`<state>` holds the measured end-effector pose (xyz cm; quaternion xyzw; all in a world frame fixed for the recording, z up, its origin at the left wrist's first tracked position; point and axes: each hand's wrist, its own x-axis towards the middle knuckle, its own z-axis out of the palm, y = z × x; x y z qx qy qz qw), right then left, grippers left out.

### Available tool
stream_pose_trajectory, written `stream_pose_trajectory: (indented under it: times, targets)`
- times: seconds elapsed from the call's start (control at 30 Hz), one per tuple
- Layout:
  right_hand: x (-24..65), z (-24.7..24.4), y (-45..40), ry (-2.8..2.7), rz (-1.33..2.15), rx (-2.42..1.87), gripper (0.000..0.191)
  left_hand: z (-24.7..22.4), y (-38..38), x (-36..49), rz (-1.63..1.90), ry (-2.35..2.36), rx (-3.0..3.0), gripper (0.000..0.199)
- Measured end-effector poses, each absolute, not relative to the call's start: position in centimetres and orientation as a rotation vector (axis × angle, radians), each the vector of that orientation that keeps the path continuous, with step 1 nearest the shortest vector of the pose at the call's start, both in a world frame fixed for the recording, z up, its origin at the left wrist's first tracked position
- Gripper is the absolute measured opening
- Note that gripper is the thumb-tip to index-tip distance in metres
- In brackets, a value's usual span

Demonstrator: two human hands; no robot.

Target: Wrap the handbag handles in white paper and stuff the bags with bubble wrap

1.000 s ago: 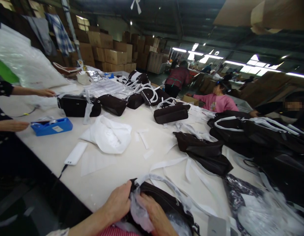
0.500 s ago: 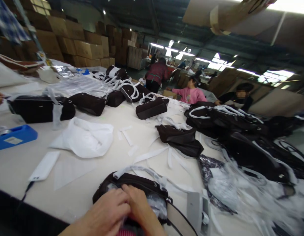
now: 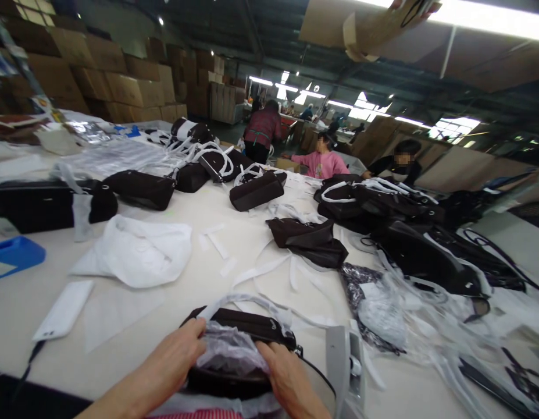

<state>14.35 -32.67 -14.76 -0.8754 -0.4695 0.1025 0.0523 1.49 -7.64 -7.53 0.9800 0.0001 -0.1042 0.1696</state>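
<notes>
A dark handbag [image 3: 252, 323] lies unzipped at the near edge, its mouth facing me. Clear crumpled plastic stuffing [image 3: 229, 348] bulges from the opening. My left hand [image 3: 187, 352] is closed on the left end of the bag's mouth, fingertips tucked at the rim. At the right end, my right hand [image 3: 285, 372] grips the other side of the opening, its fingertips partly hidden by the stuffing and the rim. The bag's handle, wrapped in white [image 3: 252, 298], arches over its far side. Red striped cloth [image 3: 199, 414] shows below the bag.
A grey metal-like device [image 3: 342, 361] stands right of the bag. Further right are plastic wrappings [image 3: 382, 317] and a heap of dark bags [image 3: 426, 256]. A white pouch [image 3: 138, 250], a white power bank [image 3: 64, 309] and a blue holder [image 3: 16, 256] lie left. Co-workers [image 3: 324, 160] are beyond the table.
My hands were together over the bag's opening; now they are apart at its two ends. The mouth is spread wider and more stuffing shows. The view has shifted slightly right.
</notes>
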Motion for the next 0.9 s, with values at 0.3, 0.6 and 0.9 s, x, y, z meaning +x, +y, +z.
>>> stream_pose_trajectory:
  times: [0.3, 0.6, 0.9]
  targets:
    - [14.7, -15.3, -31.3, -1.256, 0.411, -2.892, 0.038, -9.4, -7.9, 4.7, -0.258, 0.063, 3.103, 0.039]
    - [14.2, -16.3, -30.5, -1.057, 0.335, -2.978, 0.03, -14.7, -9.0, 3.8, -0.447, -0.232, 3.092, 0.032]
    - [13.2, -14.3, -33.0, -1.197, 0.175, -2.703, 0.053, -9.7, -12.7, 5.9, -0.312, -0.581, 2.862, 0.033]
